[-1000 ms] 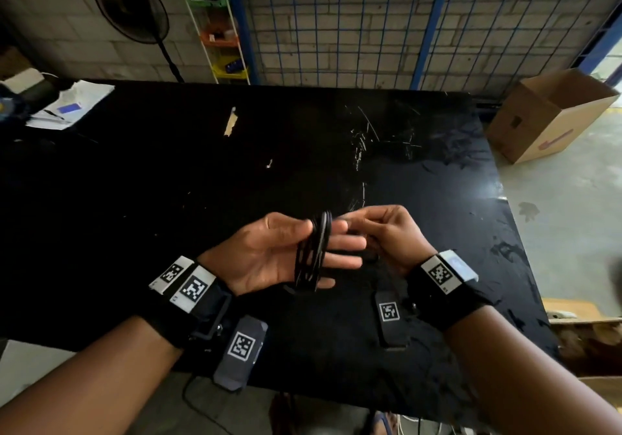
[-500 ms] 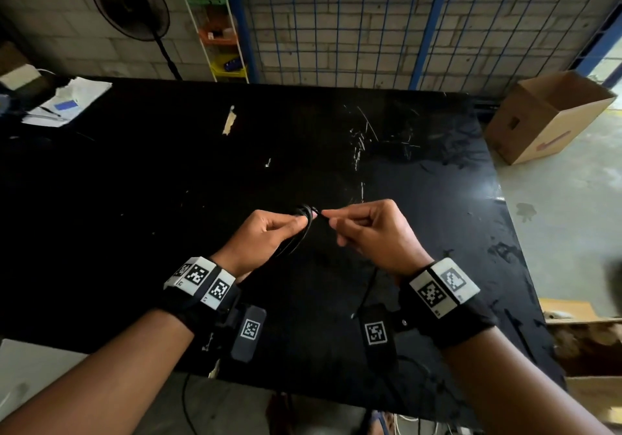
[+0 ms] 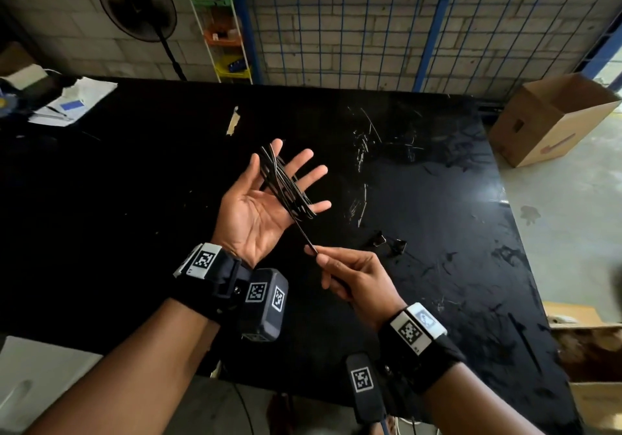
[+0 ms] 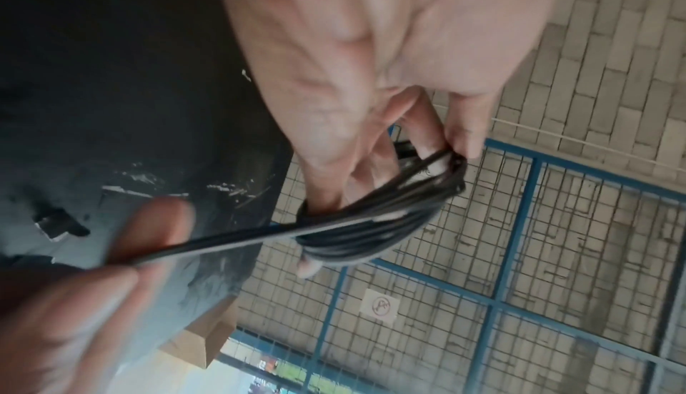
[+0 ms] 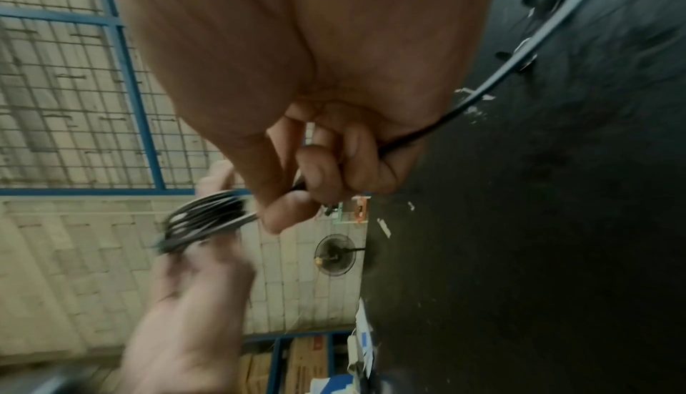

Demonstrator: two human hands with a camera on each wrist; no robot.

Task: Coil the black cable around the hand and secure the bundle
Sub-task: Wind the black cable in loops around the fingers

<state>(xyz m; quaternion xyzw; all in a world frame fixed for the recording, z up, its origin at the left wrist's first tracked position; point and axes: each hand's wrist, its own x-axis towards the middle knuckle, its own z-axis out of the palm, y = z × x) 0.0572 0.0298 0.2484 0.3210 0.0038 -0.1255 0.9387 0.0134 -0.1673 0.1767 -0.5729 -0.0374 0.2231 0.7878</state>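
Note:
My left hand [image 3: 249,216] is held palm up over the black table [image 3: 134,182], fingers spread and straight. The black cable [image 3: 286,185] is coiled in several loops around those fingers, running from near the thumb to the little finger. In the left wrist view the coil [image 4: 371,224] wraps the fingers, with one strand leading off to the left. My right hand [image 3: 350,273] sits below and to the right and pinches that taut strand between thumb and forefinger. In the right wrist view the cable's loose tail [image 5: 519,57] trails from the right hand [image 5: 315,177] toward the table.
Two black binder clips [image 3: 387,242] lie on the table just right of my hands. Papers [image 3: 67,104] sit at the far left corner. A cardboard box [image 3: 552,118] stands on the floor to the right. A standing fan [image 3: 138,3] and wire fence [image 3: 370,24] are behind the table.
My left hand has opened from a curled hold, turned palm up and moved further out with the coil. My right hand has pulled back toward me, drawing the strand taut.

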